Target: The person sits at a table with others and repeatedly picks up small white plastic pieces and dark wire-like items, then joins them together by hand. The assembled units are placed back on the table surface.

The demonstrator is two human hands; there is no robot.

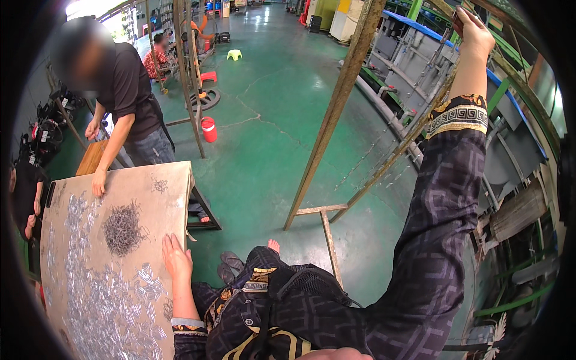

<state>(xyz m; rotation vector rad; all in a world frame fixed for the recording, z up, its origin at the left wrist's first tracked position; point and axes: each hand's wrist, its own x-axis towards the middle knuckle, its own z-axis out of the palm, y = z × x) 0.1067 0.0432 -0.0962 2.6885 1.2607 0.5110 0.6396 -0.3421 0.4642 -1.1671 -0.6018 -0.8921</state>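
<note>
My left hand (177, 257) lies at the right edge of a tan-topped table (162, 207), its fingers stretched out and holding nothing. Beside it on the tabletop is a tangled pile of dark wire hooks (122, 229). Many small shiny metal pieces (108, 300) spread over the left and near parts of the table. My right hand (475, 36) is raised high at the upper right, by the top of a rusty metal rack (336, 114). Its fingers are bent together around something dark, too small to make out. Thin strands with small pieces (366, 159) hang at the rack.
A co-worker in a dark shirt (135, 78) stands across the table, one hand on its far edge. A red cooler jug (209, 129), a red stool (209, 77) and a green stool (234, 54) stand on the green floor. Grey tanks with pipes (408, 60) line the right side.
</note>
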